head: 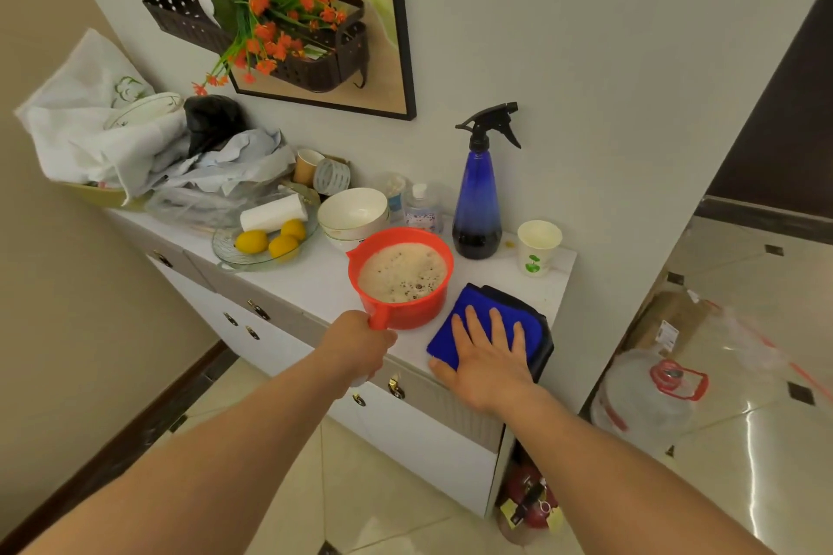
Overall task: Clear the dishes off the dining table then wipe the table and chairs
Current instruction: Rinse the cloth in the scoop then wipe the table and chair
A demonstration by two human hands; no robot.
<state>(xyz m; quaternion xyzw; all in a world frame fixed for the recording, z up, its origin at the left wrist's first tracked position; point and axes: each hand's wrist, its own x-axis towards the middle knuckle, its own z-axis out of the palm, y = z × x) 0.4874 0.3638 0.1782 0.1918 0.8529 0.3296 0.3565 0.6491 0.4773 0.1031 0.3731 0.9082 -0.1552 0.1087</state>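
Narrow white worktop (315, 284) against the wall, crowded at the left end and the back; bare strip only along the front edge and near the right corner. Open tiled floor (743, 442) beyond the right end.

Left hand (360, 349) at the front edge, fingers curled round the handle of the red jug (405, 311), full of foamy water. Right hand (489, 358) flat, fingers spread, pressing on the folded blue cloth (478, 306) at the front right corner, just beside the jug.

Behind the jug, stacked white bowls (354, 212); left of them a glass dish of lemons (266, 241). Blue spray bottle (478, 203) and paper cup (538, 248) along the back edge, right. Heap of white bags (103, 126) at the far left end.
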